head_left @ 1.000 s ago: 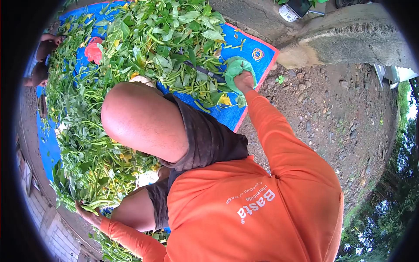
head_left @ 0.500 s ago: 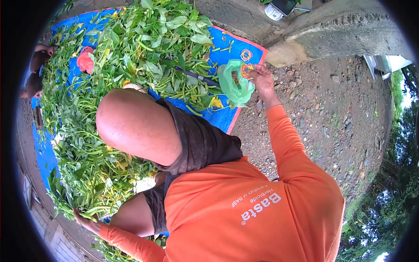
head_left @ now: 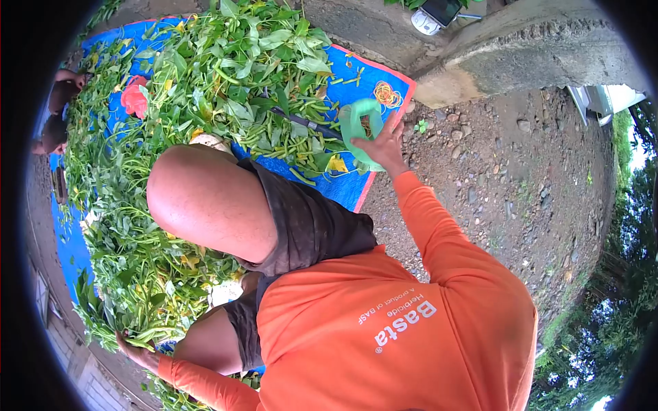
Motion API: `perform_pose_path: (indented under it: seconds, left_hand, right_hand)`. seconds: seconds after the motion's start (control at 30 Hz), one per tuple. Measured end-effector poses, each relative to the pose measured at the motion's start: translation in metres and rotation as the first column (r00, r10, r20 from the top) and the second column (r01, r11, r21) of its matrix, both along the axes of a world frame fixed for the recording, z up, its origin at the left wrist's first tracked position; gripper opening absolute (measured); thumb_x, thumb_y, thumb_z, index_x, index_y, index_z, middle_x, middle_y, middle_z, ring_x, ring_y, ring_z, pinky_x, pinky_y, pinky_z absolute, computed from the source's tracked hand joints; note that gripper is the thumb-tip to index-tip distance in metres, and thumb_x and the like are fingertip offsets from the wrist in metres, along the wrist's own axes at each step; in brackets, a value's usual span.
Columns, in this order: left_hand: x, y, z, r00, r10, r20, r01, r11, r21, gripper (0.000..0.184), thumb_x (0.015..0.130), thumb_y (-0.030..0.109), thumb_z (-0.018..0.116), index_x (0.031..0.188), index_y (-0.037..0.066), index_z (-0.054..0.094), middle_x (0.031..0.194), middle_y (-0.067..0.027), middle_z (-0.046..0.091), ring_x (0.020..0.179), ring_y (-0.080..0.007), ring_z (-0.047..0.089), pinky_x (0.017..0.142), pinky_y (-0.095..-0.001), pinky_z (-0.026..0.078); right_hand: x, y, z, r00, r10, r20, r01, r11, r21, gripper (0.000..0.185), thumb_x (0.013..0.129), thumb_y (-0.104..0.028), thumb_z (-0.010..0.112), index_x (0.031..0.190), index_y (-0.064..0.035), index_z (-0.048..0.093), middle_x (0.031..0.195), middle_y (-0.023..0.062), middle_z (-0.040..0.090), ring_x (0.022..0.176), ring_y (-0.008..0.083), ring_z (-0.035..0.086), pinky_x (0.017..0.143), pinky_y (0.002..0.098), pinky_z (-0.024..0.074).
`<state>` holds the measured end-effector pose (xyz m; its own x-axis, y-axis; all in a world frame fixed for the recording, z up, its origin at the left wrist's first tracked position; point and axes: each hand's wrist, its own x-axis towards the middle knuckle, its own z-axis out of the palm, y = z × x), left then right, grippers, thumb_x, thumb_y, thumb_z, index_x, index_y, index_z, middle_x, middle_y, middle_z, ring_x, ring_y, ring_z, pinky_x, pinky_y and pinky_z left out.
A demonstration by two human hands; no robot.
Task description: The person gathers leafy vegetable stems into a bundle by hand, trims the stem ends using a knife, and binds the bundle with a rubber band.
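1. Far left, part of another person (head_left: 60, 97) shows by the left edge of the blue tarp (head_left: 70, 253).
2. Near the tarp's lower left, a bundle of greens (head_left: 103, 318) lies with its stems in the left hand (head_left: 139, 353). That hand is curled round the stems, with a narrow grip; some of its fingers are hidden beneath them.
3. A red bag (head_left: 135, 98) sits among leaves towards the tarp's upper left.
4. A broad pile of greens (head_left: 233, 65) covers much of the tarp, from its upper edge down past the person's bare knee (head_left: 205, 202).
5. Right of the pile, a long dark tool (head_left: 301, 120) lies partly under leaves, its right end just beside the green bag. Short cut stems (head_left: 284, 145) are scattered around it.
6. The green bag (head_left: 351, 123) stands open-mouthed at the tarp's right edge, with something inside too small to tell.
7. The right hand (head_left: 385, 147) is at the bag's near side, thumb spread well away from the fingers and touching the bag.
8. Loose rubber bands (head_left: 388, 94) lie just beyond it, near the tarp's upper right corner.
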<state>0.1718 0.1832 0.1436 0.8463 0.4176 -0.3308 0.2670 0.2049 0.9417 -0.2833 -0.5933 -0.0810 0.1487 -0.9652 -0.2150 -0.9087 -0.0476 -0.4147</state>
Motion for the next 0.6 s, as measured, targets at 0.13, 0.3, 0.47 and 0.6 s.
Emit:
perform_pose_path:
  seconds: [0.13,0.3,0.47,0.6]
  left_hand:
    - [-0.001,0.002,0.001,0.999,0.015,-0.037,-0.014,1.000,0.025,0.027,0.094,0.033,0.083,0.095,0.009,0.069,0.090,-0.0029,0.071,0.080,-0.0206,0.069,0.073,-0.0418,0.060]
    - [-0.031,-0.024,0.018,0.991,-0.027,0.128,0.024,0.999,0.031,0.027,0.093,0.029,0.084,0.104,0.012,0.067,0.088,-0.0013,0.066,0.079,-0.0163,0.065,0.075,-0.0349,0.059]
    - [-0.070,-0.094,0.060,0.967,0.113,0.229,-0.060,0.972,-0.226,0.020,0.092,0.018,0.085,0.093,0.014,0.066,0.074,0.0025,0.060,0.063,-0.0098,0.059,0.057,-0.0249,0.055]
    - [-0.081,-0.104,0.072,0.963,0.122,0.241,-0.042,0.949,-0.312,0.022,0.093,0.019,0.085,0.086,0.013,0.065,0.071,0.0019,0.059,0.059,-0.0097,0.058,0.052,-0.0242,0.053]
  right_hand:
    - [-0.026,-0.007,-0.057,0.987,0.152,-0.053,-0.141,0.976,0.165,0.042,0.089,-0.022,0.067,0.125,-0.0024,0.074,0.118,0.0322,0.073,0.109,0.0484,0.072,0.097,0.0511,0.0574]
    - [-0.039,-0.031,0.045,0.906,0.411,0.105,-0.408,0.912,-0.050,0.022,0.087,-0.016,0.065,0.099,-0.0014,0.076,0.096,0.0282,0.074,0.089,0.0419,0.076,0.079,0.0505,0.0577]
    - [0.048,-0.056,0.118,0.797,0.597,0.091,-0.604,0.787,0.129,0.018,0.084,-0.014,0.073,0.095,0.0005,0.078,0.089,0.0177,0.078,0.085,0.0311,0.076,0.077,0.0456,0.0566]
    - [0.192,0.003,0.200,0.607,0.780,0.154,-0.795,0.593,0.128,0.011,0.085,-0.011,0.072,0.085,-0.0003,0.074,0.072,0.0110,0.068,0.068,0.0199,0.064,0.067,0.0388,0.0517]
